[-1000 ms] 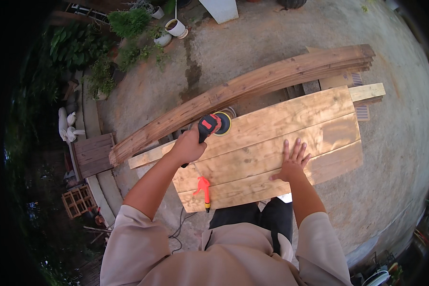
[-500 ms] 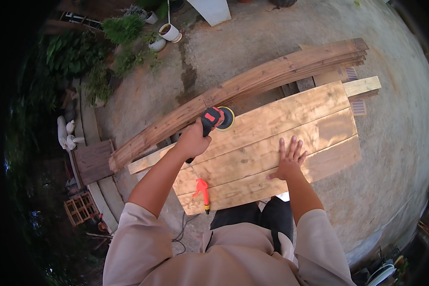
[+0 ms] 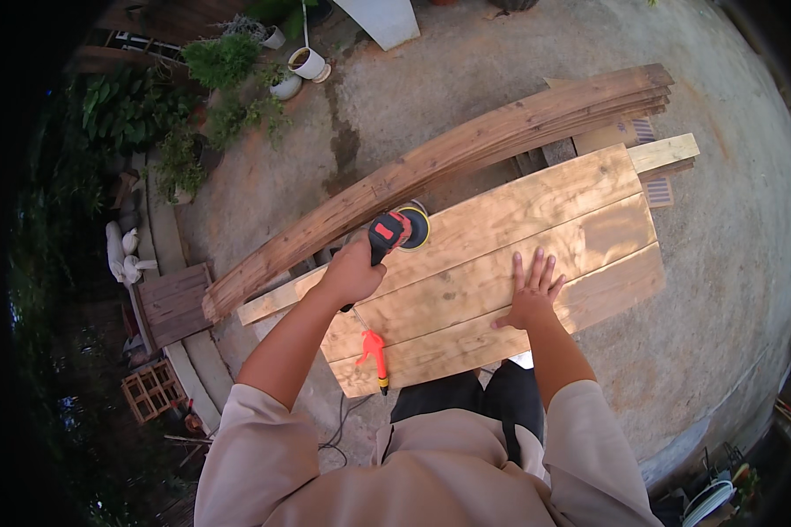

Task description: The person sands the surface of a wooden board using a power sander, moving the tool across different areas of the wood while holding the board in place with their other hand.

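My left hand (image 3: 353, 270) grips the handle of a black and red orbital sander (image 3: 387, 235). Its round pad with a yellow rim rests at the far edge of a panel of joined pale planks (image 3: 466, 262). Flat on the same panel, toward its right half, lies my right hand (image 3: 533, 290), fingers spread and holding nothing. A red air blow gun (image 3: 373, 351) with a black and yellow tip lies on the panel's near left part, below the sander. The lower end of the sander's handle is partly hidden by my left hand.
A stack of long brown boards (image 3: 448, 158) lies just beyond the panel. A narrow pale plank (image 3: 662, 154) sticks out at the right. Potted plants (image 3: 308, 63) stand far left, a wooden crate (image 3: 151, 391) near left. A dark cable (image 3: 336, 430) runs on the concrete beside my legs.
The sander in my left hand has shifted slightly, toward the left and nearer. My right hand stays in place on the panel. The whole view has moved a little.
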Demonstrator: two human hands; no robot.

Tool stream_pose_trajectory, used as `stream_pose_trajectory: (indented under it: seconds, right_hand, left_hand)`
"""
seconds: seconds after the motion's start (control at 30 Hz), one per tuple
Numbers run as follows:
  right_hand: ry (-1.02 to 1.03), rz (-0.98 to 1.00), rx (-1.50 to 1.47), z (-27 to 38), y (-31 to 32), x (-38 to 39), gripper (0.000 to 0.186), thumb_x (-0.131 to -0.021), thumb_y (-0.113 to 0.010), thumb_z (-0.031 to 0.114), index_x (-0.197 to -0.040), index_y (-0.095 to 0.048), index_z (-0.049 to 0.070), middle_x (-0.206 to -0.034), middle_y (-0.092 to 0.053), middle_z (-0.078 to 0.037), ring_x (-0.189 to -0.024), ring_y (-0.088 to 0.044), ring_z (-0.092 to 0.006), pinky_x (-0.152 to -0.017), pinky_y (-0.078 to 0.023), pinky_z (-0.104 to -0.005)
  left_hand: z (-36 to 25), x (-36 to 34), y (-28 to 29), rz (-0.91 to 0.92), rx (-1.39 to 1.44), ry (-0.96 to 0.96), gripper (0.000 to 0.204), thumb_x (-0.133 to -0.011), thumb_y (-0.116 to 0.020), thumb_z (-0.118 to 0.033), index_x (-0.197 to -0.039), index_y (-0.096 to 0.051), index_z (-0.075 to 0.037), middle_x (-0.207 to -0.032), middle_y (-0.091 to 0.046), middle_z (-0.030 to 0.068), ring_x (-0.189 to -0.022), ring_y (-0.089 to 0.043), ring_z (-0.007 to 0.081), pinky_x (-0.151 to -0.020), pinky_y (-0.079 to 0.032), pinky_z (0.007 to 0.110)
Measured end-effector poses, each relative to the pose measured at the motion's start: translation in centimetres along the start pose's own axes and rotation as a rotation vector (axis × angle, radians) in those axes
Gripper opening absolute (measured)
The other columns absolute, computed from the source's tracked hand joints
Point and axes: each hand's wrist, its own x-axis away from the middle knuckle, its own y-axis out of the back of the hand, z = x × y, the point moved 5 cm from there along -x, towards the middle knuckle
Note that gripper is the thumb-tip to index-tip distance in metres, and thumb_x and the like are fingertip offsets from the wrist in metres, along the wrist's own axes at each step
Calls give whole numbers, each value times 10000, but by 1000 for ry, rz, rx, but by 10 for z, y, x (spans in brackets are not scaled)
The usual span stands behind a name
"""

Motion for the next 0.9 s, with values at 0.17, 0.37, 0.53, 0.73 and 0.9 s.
stream_pose_trajectory:
  seconds: [0.17, 0.37, 0.53, 0.73, 0.9]
  right_hand:
    - [-10, 48, 6, 2, 5, 1, 1544, -491, -852, 652, -1530, 195, 196, -1533, 297, -269, -1406, 274, -482, -1093, 51, -693]
    - [-8, 40, 1, 2, 6, 2, 1543, -491, -854, 647, -1531, 192, 193, -1530, 299, -274, -1404, 278, -483, -1089, 57, -696]
    - [-5, 24, 12, 4, 8, 4, 1525, -503, -856, 637, -1537, 175, 196, -1538, 276, -277, -1416, 243, -488, -1094, 48, -694]
    - [-15, 29, 34, 5, 10, 5, 1525, -501, -852, 647, -1538, 168, 187, -1535, 275, -286, -1418, 238, -488, -1093, 38, -695]
    - [-7, 20, 52, 6, 11, 5, 1507, -513, -841, 661, -1546, 141, 174, -1539, 251, -300, -1429, 200, -497, -1088, 8, -712]
  left_hand:
    - [46, 27, 10, 30, 11, 189, 561, -760, -644, -167, -1251, -451, 25, -1050, -630, 320, -1041, -585, 483, -906, -468, 501]
    - [117, 56, 18, -13, 73, 313, 543, -740, -650, -146, -1228, -484, 24, -1050, -638, 306, -1045, -604, 456, -890, -475, 473]
    - [134, 61, 16, 3, 159, 369, 523, -737, -643, -146, -1215, -502, 13, -1050, -642, 295, -1049, -607, 446, -892, -475, 460]
    - [81, 32, 15, 27, 84, 243, 501, -756, -640, -155, -1199, -491, 25, -1049, -637, 303, -1042, -598, 460, -895, -471, 479]
    - [18, 11, 14, 9, 18, 96, 497, -774, -626, -161, -1206, -491, 42, -1053, -623, 322, -1043, -589, 469, -910, -475, 481]
